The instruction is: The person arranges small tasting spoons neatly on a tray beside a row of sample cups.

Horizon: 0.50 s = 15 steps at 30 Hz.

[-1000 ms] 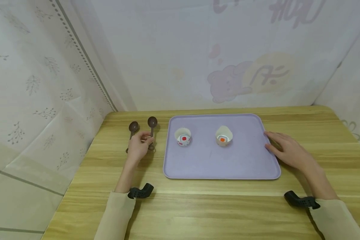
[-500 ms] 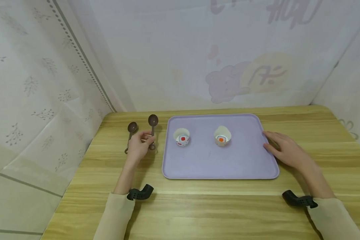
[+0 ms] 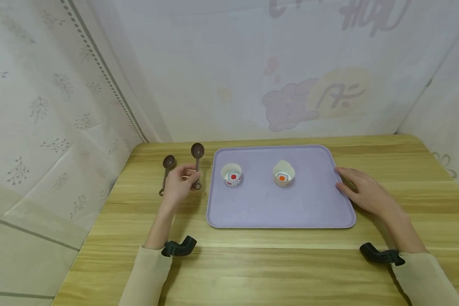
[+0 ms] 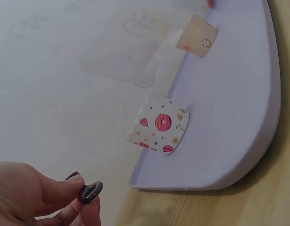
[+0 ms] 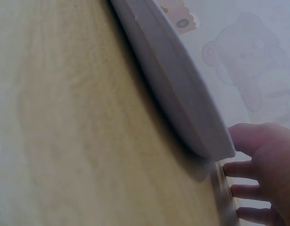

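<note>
My left hand [image 3: 177, 185] pinches the handle of a dark brown measuring spoon [image 3: 197, 150] between thumb and fingers, its bowl pointing away from me. The left wrist view shows the handle's ringed end [image 4: 92, 192] jutting past the thumb. A smaller brown measuring spoon [image 3: 169, 162] lies on the table just left of that hand, its handle partly hidden. At the right side of a lilac tray [image 3: 267, 212], my right hand [image 3: 371, 193] touches the edge with nearly straight fingers. In the right wrist view its fingers [image 5: 244, 170] spread beside the tray's corner.
On the tray stand two paper baking cups: a white donut-print one [image 3: 233, 182] at left holding a red-marked piece, and a tan one [image 3: 284, 183] near the middle holding an orange-marked piece. The wooden table [image 3: 252, 272] backs onto a printed curtain [image 3: 214, 63].
The held measuring spoon has risen a little and shifted right with my left hand, away from the smaller spoon. My right hand stays at the tray's edge.
</note>
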{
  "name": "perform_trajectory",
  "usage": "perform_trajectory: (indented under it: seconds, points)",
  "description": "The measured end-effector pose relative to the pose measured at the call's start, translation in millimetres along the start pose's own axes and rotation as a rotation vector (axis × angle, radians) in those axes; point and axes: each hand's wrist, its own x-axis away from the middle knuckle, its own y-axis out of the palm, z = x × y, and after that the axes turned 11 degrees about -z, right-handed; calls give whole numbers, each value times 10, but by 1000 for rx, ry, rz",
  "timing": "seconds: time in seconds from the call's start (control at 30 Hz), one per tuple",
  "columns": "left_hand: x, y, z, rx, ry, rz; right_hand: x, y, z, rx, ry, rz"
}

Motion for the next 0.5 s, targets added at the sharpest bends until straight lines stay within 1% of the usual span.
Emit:
perform_trajectory:
  seconds: [0.33,0.5]
  points:
    - [50,34,123,45,19,-24,1,7,15,6,-1,1]
    - [66,61,161,60,26,-29,0,9,32,3,8,-6]
